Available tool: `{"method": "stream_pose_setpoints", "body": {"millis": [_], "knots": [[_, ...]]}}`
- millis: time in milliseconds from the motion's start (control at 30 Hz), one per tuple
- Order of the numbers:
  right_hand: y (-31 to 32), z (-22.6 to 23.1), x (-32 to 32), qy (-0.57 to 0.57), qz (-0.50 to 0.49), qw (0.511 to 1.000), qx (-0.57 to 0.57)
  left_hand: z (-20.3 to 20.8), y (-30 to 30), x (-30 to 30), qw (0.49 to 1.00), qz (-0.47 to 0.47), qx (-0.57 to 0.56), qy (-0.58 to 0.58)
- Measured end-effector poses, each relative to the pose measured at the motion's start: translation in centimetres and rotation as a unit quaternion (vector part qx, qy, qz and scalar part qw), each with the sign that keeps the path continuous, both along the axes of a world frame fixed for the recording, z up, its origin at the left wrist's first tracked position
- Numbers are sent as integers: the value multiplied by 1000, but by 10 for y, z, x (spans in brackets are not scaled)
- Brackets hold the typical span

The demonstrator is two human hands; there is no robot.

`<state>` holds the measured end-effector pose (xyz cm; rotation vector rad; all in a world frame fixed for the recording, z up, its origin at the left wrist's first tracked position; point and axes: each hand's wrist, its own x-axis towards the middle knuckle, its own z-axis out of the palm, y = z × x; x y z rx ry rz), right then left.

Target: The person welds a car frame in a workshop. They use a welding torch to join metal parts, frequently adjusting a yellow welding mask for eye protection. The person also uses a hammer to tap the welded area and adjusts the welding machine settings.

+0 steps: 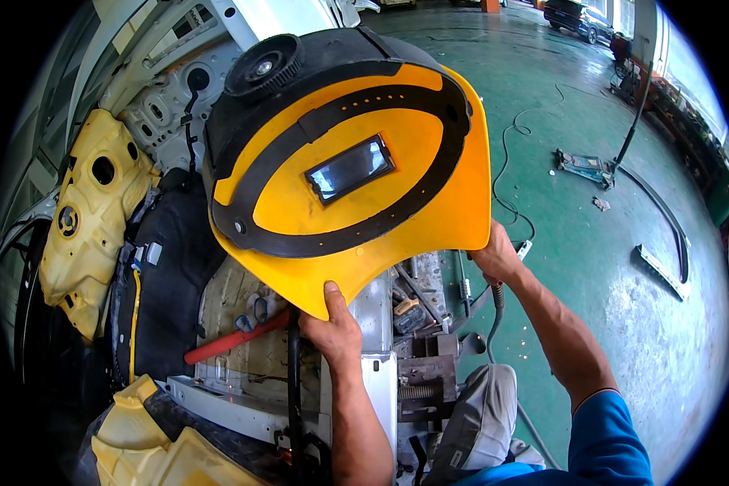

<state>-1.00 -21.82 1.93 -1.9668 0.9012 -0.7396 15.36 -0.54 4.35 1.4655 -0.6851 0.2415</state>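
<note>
Yellow welding mask [356, 212] up at twelve o'clock!
Left hand [336, 330] pinches its edge at six o'clock; right hand [498, 257], at four o'clock, curls round a hose [498, 303], grip partly hidden.

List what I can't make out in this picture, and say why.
All in the head view:
- Outer face of the yellow welding mask: turned away.
- Left hand: most fingers hidden behind the mask.
- Upper end of the dark hose in the right hand: covered by the hand and mask.
- Yellow moulded piece, lower left: cut off by the bottom edge.
- Dark car, upper right: too small for detail.
</note>
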Motion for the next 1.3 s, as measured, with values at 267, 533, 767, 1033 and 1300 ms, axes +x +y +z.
{"method": "stream_pose_setpoints", "body": {"millis": [267, 533, 767, 1033, 1300], "knots": [[-2, -4, -1, -11, 1, 1000, 8, -3, 0, 1, 1000, -4, 10, 20], [2, -2, -5, -1, -6, 1000, 11, -4, -1, 4, 1000, -13, -14, -2], [3, 0, 1, -6, -1, 1000, 8, -4, 2, 5, 1000, -5, 10, -2], [-2, -4, 2, -5, 3, 1000, 12, -5, 1, 3, 1000, 7, 22, 7], [4, 8, 3, 22, -18, 999, 30, -6, 0, 1, 1000, 9, 20, 22]]}}
